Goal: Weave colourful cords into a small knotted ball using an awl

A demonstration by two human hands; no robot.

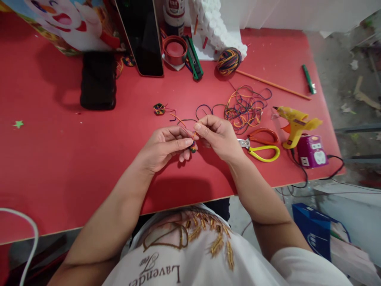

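Near the front edge of the red table (pixel 98 159), my left hand (pixel 169 147) pinches a small multicoloured knotted cord piece (pixel 193 147) between thumb and fingers. Close beside it on the right, my right hand (pixel 216 133) is closed with thumb and forefinger on the cord just above that piece. Loose cord (pixel 245 107) lies in a tangle behind my right hand, with strands running toward both hands. A small round coil of the same colours (pixel 159 109) rests on the table behind my left hand.
Scissors (pixel 264 153), a yellow glue gun (pixel 296 123) and a purple box (pixel 313 151) with cables are at right. Farther back are a yarn ball (pixel 229 61), a wooden stick (pixel 274 84), a green cutter (pixel 194 59), a phone (pixel 143 39) and a black case (pixel 98 80).
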